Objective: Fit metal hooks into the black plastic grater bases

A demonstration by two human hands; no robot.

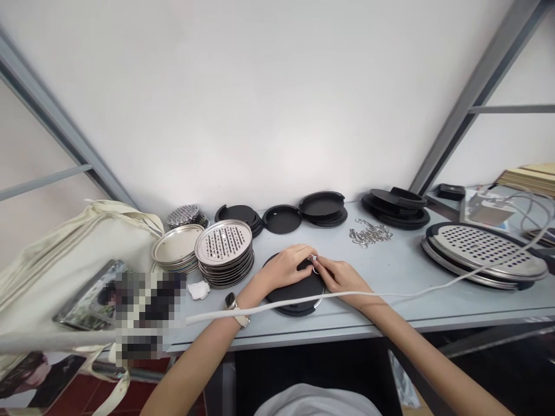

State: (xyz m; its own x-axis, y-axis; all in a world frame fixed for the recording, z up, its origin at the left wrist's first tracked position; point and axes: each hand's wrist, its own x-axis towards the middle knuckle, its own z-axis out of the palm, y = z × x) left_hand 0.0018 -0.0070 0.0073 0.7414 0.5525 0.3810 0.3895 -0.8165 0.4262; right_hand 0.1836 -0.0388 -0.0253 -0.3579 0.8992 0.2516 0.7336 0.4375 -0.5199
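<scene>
Well, biggest first: smooth matte white wall (281, 115) behind a flat pale blue-grey bench (390, 266). Soft cream cloth tote bag (82, 254) at the left end, glossy photo-printed panel (87, 306) on it; contents hidden. Smooth white cable (217, 315) crosses the near side of the view. Right stack (485, 248): round steel plates, top one with square holes, black rim underneath. Left stack (223, 254): round thin metal plates, grater-type slots on top; plain shallow metal plates (173, 245) piled just beside it. Black shallow round parts with raised, notched rims sit along the wall: right pile (396, 208), middle pile (323, 208), left pile (238, 216); that last one has flat discs nested in its rim. Black disc (299, 286) lies mid-bench under the hands, near the front edge. Left hand (292, 266) lies over it, fingers bent, thumb near the index; can't tell what they grip. Right hand (342, 276) pinches a tiny shiny ring (316, 270) at the disc's edge. Loose bent-wire hooks (370, 233) heaped right-rear. Crumpled white wad (199, 290) by the slotted plates.
</scene>
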